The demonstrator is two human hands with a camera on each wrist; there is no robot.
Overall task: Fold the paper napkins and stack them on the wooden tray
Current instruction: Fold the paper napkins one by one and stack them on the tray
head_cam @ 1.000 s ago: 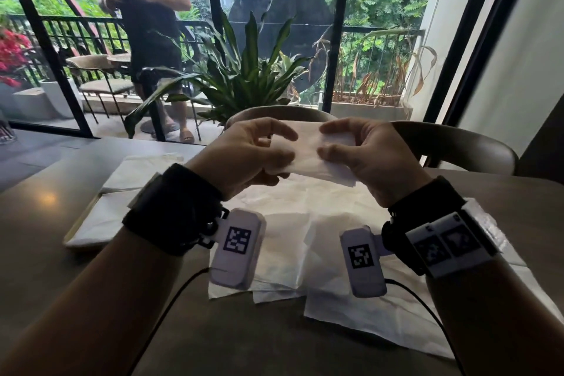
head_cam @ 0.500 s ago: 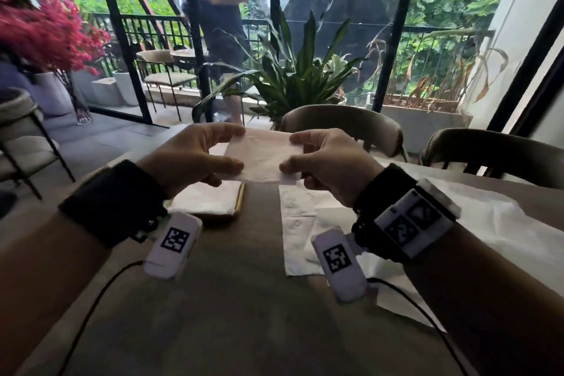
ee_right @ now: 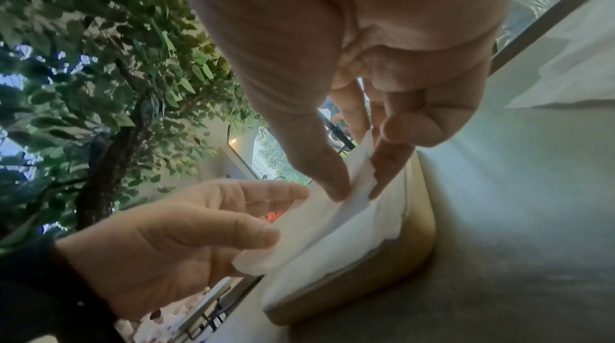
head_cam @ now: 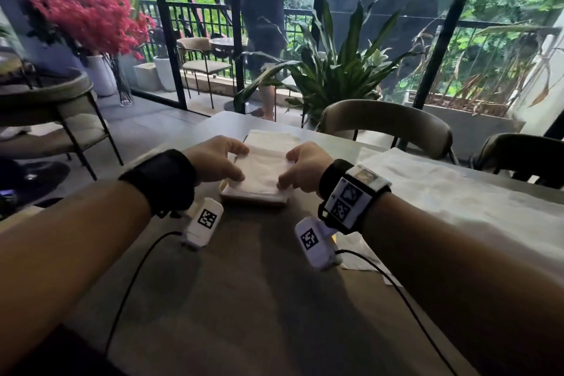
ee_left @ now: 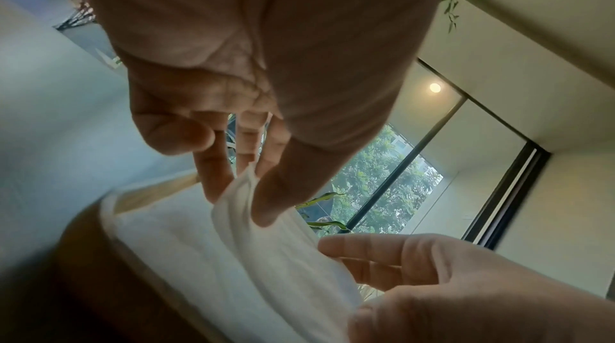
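Note:
A folded white napkin (head_cam: 262,166) is held flat just over the stack of folded napkins on the wooden tray (head_cam: 253,201), at the table's far left. My left hand (head_cam: 241,163) pinches its left edge and my right hand (head_cam: 285,170) pinches its right edge. In the left wrist view, the thumb and fingers of my left hand (ee_left: 241,204) clamp the napkin (ee_left: 239,248) above the tray rim (ee_left: 149,194). In the right wrist view, my right hand (ee_right: 357,190) nips a corner of the napkin (ee_right: 319,227) over the tray (ee_right: 409,267). Whether the napkin touches the stack is hidden.
A pile of unfolded white napkins (head_cam: 442,189) lies on the table to the right. Two chairs (head_cam: 384,122) stand along the far edge, with a leafy plant (head_cam: 338,70) behind. A person (head_cam: 265,24) stands beyond the glass. Cables trail from both wrists.
Both hands carried the folded napkin left and down, from in front of the unfolded pile to just over the tray's stack. The head view swung left.

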